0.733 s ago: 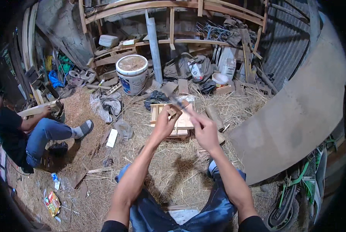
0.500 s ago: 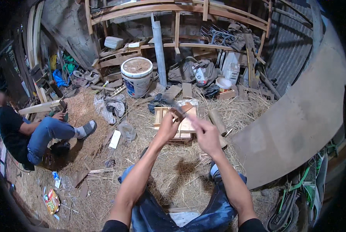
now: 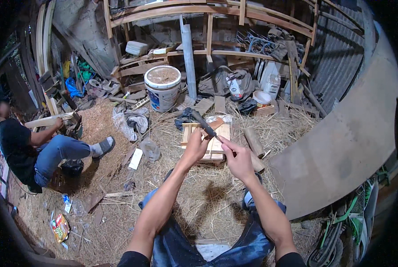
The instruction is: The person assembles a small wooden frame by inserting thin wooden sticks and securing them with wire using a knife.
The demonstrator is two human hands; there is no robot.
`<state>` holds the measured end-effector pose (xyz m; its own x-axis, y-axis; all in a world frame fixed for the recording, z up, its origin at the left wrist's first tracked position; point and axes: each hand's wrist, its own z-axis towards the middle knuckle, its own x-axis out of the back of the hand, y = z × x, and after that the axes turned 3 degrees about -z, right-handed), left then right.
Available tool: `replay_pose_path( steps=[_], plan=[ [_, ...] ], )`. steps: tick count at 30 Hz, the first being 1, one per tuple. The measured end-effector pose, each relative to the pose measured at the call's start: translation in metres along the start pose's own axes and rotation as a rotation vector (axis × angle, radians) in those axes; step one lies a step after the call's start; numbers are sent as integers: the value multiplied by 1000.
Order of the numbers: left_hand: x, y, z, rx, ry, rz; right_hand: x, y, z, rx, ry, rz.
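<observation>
A dark, straight bar-shaped tool (image 3: 202, 120), perhaps a file, slants across the top of a small pale wooden stool or block (image 3: 224, 132). My right hand (image 3: 238, 161) is closed around its thin near end. On the left, my left hand (image 3: 194, 146) pinches a reddish-brown wooden piece (image 3: 216, 123), which is partly covered by the tool. The tool crosses over this piece close to my left fingers; whether they touch is unclear. Both hands are above the near part of the stool, between my knees.
A round log (image 3: 253, 142) lies right of the stool. Behind stand a white bucket (image 3: 163, 95) and a grey pipe (image 3: 188, 62). A large curved board (image 3: 328, 160) fills the right. Another person (image 3: 58, 153) sits at the left beside a timber. Straw (image 3: 199, 200) covers the floor.
The tool, blurred half a second ago, now appears sharp, crossing the brown piece. My view has shifted slightly. The other person's arm has risen toward the timber.
</observation>
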<state>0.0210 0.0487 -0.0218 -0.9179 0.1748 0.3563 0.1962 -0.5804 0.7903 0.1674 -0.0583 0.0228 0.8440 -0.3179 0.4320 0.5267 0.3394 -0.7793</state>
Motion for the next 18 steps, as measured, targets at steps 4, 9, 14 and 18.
replay_pose_path(
  steps=[4, 9, 14, 18],
  plan=[
    [-1, 11, 3, -51, 16, 12, -2, -5, 3, 47, 242, 135],
    [-1, -8, 3, 66, 5, -13, -11, 2, 1, 62, 165, 67],
    [4, 19, 2, -36, -19, 31, -6, 10, -1, 25, -29, -187],
    [2, -7, 6, 147, 92, -243, -11, 30, 11, -146, 187, 197]
  ],
)
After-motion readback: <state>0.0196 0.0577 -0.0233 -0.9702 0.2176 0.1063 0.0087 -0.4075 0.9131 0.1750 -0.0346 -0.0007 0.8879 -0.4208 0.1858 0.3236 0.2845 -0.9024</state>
